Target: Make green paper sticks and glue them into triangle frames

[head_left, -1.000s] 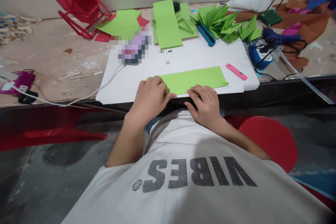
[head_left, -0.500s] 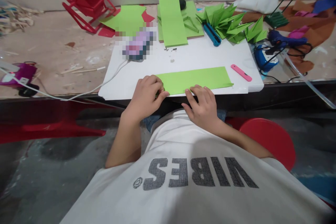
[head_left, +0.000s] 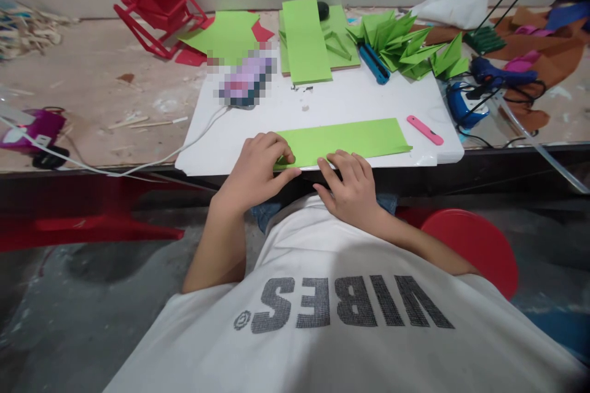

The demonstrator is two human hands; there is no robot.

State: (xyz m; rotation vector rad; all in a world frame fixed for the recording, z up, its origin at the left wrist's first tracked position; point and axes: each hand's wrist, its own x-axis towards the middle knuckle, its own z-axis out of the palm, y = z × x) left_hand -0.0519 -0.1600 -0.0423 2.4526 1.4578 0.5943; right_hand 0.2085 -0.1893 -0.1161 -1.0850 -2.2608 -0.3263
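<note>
A strip of green paper lies lengthwise along the near edge of a white board, its right end corner slightly raised. At the strip's left end is my left hand, fingers curled on the paper and thumb along the near edge. My right hand touches the near edge around its middle with fingertips on top, the fingers apart and the thumb off to the side below. Right of the strip lies a pink cutter-like tool.
Behind are more green sheets, a blue cutter, folded green paper pieces and a blurred-out phone with a cable. A red model chair stands back left, a blue glue gun right. A red stool is beside me.
My right hand has slid slightly left along the strip's near edge. The left thumb has moved a little away from its curled fingers. The paper stays nearly in place.
</note>
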